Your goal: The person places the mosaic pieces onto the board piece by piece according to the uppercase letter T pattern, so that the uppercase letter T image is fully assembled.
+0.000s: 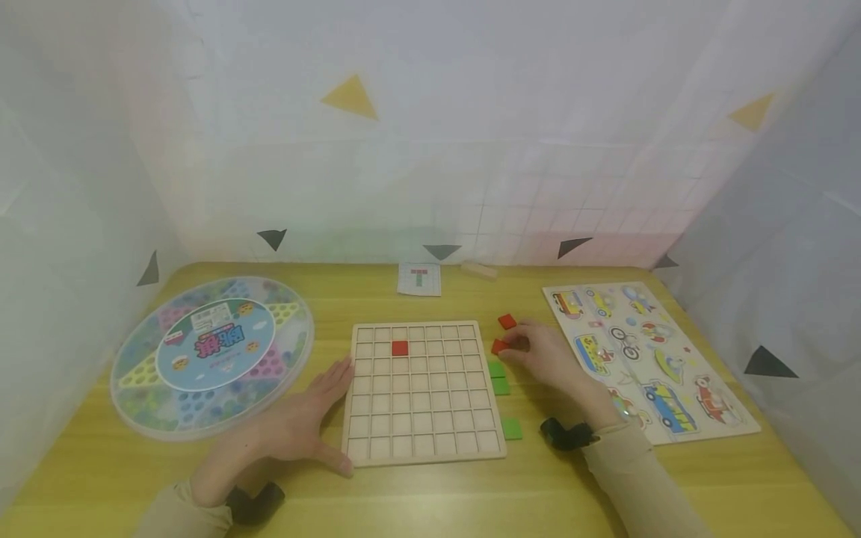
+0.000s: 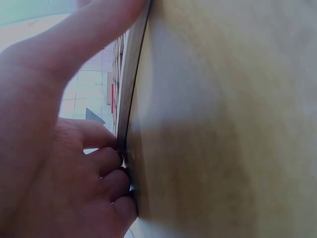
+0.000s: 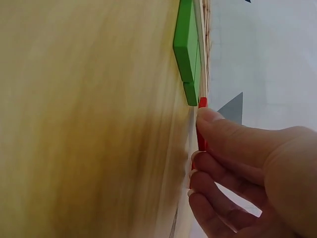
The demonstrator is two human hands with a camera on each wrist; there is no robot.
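Note:
A wooden grid board [image 1: 422, 392] lies flat in the middle of the table, with one red square tile [image 1: 400, 348] in a cell of its second row. My left hand [image 1: 296, 422] rests at the board's left edge, fingers and thumb extended and touching it. Just right of the board, my right hand [image 1: 545, 355] pinches a second red tile [image 3: 202, 134] between thumb and fingers. Another red tile [image 1: 507, 321] lies slightly beyond those fingertips. Green tiles [image 1: 498, 385] lie along the board's right edge, with one more green tile [image 1: 512, 429] nearer the front.
A round game box [image 1: 296, 359] stands at the left. On the right lies a vehicle picture puzzle board [image 1: 572, 299], partly under the right forearm. A small card [image 1: 406, 282] with a red and green T pattern and a wooden strip [image 1: 480, 270] lie at the back.

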